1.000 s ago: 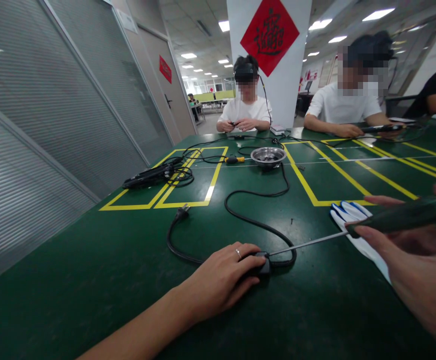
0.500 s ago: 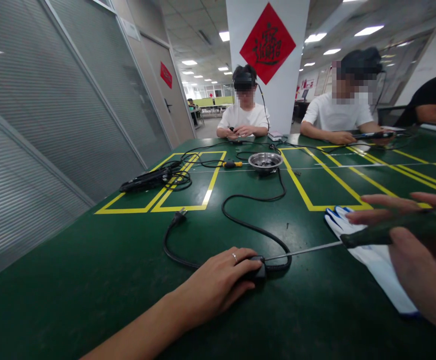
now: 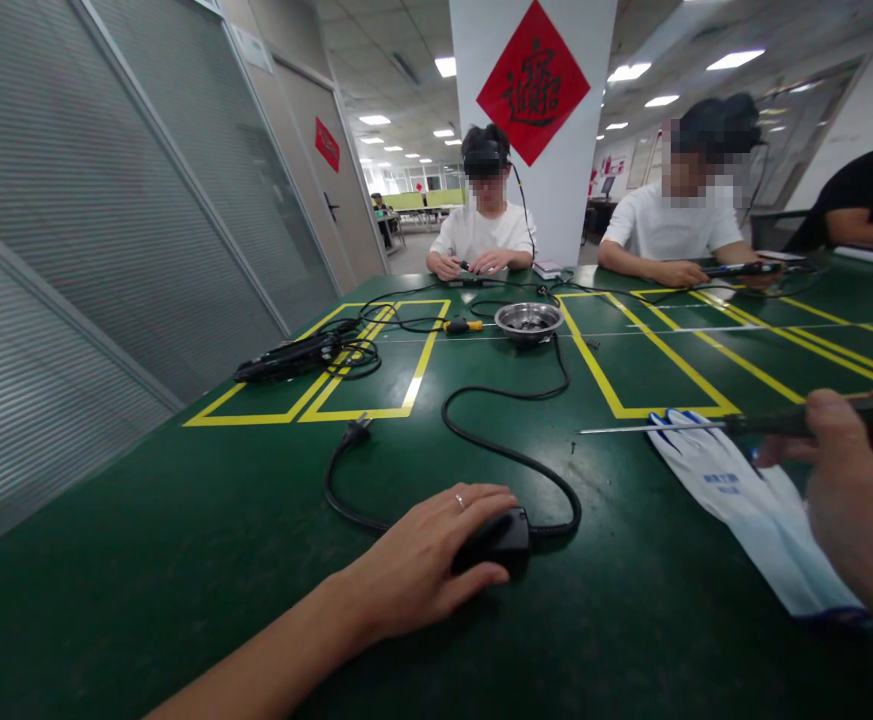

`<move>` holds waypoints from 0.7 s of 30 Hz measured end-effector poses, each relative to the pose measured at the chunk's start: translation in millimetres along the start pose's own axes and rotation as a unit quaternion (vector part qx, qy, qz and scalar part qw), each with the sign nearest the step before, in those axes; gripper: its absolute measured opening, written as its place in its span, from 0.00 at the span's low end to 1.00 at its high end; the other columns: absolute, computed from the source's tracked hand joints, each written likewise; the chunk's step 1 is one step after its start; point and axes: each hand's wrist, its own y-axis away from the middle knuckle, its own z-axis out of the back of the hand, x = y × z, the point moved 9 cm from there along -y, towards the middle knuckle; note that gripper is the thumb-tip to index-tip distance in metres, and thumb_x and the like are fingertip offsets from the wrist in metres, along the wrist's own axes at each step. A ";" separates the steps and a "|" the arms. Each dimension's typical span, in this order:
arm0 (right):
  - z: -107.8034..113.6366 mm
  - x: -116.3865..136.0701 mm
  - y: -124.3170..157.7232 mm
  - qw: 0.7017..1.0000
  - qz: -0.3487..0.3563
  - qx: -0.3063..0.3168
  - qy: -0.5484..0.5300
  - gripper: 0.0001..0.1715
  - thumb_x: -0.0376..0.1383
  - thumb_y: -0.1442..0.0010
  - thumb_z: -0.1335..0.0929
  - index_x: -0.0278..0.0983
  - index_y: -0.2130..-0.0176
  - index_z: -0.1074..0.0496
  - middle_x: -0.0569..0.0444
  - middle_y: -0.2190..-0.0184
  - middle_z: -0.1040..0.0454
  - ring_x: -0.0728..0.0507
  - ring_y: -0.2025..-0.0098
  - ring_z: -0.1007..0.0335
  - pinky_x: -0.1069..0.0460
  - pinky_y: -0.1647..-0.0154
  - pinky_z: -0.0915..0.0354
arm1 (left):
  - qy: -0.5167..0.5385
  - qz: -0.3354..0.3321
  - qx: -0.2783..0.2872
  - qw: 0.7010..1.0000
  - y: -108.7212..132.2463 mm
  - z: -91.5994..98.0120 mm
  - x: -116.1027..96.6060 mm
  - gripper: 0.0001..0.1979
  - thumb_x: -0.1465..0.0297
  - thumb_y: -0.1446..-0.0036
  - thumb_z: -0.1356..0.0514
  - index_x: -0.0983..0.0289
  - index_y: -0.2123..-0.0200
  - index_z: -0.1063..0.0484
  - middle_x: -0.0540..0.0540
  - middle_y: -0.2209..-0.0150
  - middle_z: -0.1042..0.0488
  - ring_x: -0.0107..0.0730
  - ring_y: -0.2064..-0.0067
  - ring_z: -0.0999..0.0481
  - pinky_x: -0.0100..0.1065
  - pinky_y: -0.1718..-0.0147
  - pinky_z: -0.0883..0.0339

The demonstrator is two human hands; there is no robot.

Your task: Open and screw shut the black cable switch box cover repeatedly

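My left hand [image 3: 425,555] grips a small black box [image 3: 509,538] flat on the table, fingers over its top and thumb along its near side. A black power cord [image 3: 497,445] runs from the box's right end, and a two-pin plug [image 3: 358,430] lies on a cord leading out from under my hand. At the right edge, my right hand [image 3: 856,490] is closed round the dark green handle of a screwdriver [image 3: 653,429]. The screwdriver's shaft points left above the table, its tip apart from the box and near a tiny screw [image 3: 572,447].
A white glove with blue edging [image 3: 743,510] lies below the screwdriver. Farther off are a metal bowl [image 3: 528,320] of small parts, a yellow-and-black screwdriver [image 3: 463,326] and a black cable bundle [image 3: 293,358]. Yellow tape [image 3: 353,417] marks the green table. Co-workers sit opposite.
The screwdriver tip has lifted off the box's right end and swung up and away toward the small screw. My left fingers have shifted back slightly, baring more of the box.
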 end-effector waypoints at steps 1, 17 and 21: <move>0.3 -0.4 -1.5 1.000 0.008 -0.005 0.009 0.30 0.38 0.59 0.24 0.40 0.57 0.36 0.57 0.71 0.32 0.44 0.82 0.31 0.48 0.89 0.34 | 0.006 0.010 -0.007 1.000 0.9 4.3 4.1 0.30 0.62 0.40 0.40 0.57 0.38 0.48 0.56 0.39 0.39 0.42 0.41 0.38 0.44 0.41 0.44; 2.7 6.2 9.0 0.995 -0.019 -0.012 0.101 0.29 0.37 0.63 0.24 0.41 0.61 0.34 0.52 0.67 0.31 0.41 0.70 0.31 0.39 0.70 0.30 | 0.127 0.058 0.042 0.989 2.0 7.2 30.9 0.22 0.69 0.47 0.34 0.59 0.49 0.34 0.52 0.53 0.32 0.34 0.59 0.31 0.33 0.61 0.36; 0.3 1.6 16.7 0.997 -0.055 0.029 0.054 0.26 0.40 0.60 0.24 0.42 0.61 0.34 0.51 0.67 0.32 0.40 0.73 0.30 0.36 0.74 0.29 | 0.134 0.068 0.003 0.989 -1.0 7.0 34.3 0.26 0.68 0.47 0.33 0.57 0.46 0.35 0.53 0.52 0.31 0.35 0.57 0.30 0.35 0.59 0.36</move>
